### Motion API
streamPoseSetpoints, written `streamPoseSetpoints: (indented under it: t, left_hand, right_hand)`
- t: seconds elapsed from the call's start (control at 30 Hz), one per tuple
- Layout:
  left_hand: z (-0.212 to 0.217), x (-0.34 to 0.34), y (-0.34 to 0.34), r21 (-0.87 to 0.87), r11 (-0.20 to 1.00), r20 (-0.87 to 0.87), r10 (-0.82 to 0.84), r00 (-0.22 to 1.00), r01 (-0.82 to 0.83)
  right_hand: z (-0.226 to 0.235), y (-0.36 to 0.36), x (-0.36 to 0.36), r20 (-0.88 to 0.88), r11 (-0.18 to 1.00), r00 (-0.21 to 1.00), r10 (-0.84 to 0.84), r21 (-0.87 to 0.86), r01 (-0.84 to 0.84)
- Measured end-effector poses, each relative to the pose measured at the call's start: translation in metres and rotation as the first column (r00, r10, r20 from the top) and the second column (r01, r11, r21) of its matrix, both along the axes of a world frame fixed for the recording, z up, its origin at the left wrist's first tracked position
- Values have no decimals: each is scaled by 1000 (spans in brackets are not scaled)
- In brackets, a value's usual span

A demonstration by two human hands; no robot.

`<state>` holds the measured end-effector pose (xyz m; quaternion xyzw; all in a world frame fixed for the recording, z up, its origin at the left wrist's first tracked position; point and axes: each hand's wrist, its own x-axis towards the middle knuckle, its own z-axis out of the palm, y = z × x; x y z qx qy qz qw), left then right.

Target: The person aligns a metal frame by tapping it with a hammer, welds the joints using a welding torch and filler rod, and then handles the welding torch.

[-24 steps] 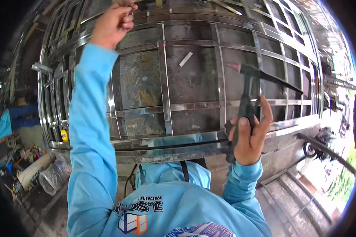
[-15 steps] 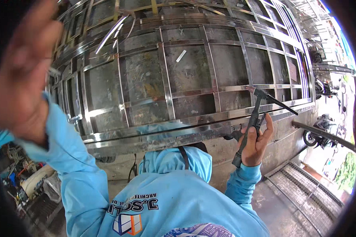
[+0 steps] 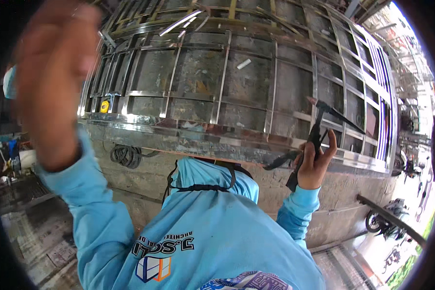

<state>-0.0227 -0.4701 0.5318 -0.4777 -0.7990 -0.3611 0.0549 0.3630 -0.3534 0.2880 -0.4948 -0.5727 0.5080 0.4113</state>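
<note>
My right hand [image 3: 313,166] is wrapped round the dark handle of a TIG welding torch [image 3: 319,118]. The torch stands nearly upright, its pinkish nozzle pointing left and its long black back cap slanting down to the right. Behind it lies a shiny metal frame [image 3: 222,77] of square tubes welded into a grid. My left hand [image 3: 58,87] is raised close to the camera at the far left, smeared by motion. Its fingers point upward, too blurred to show whether they hold anything.
A yellow tape measure [image 3: 104,106] sits at the frame's near left. Loose metal strips [image 3: 180,22] and a short pale offcut [image 3: 244,64] lie on the grid. Below the work table's near edge [image 3: 179,145] is a coiled black cable [image 3: 125,155]. A motorcycle [image 3: 389,220] stands at the right.
The view has turned, so the frame appears shifted right and the tape measure and cable have come into sight. My left hand appears farther right; my right hand keeps its hold on the torch.
</note>
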Motion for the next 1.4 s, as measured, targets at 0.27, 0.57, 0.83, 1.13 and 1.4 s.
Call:
streamPoseSetpoints:
  t: [0.27, 0.57, 0.83, 1.13, 1.4]
  left_hand:
    - [-20, 61, 119, -247, 800, -446, -595, 668, 547]
    - [-146, 148, 261, -395, 747, -710, -618, 339, 535]
    - [-423, 198, 205, -422, 786, -447, -613, 651, 451]
    - [-461, 195, 181, -454, 797, -125, -499, 858, 398]
    - [-441, 181, 76, -208, 885, 52, -415, 908, 417]
  right_hand:
    - [-17, -7, 110, 3, 992, 992, -122, 1, 122]
    - [-104, -36, 247, 159, 917, 922, -352, 253, 307]
    - [-73, -59, 251, 202, 941, 919, -339, 53, 335]
    - [-62, -59, 201, 234, 956, 951, -202, 258, 140]
    - [-36, -23, 99, 52, 992, 991, 121, -53, -119]
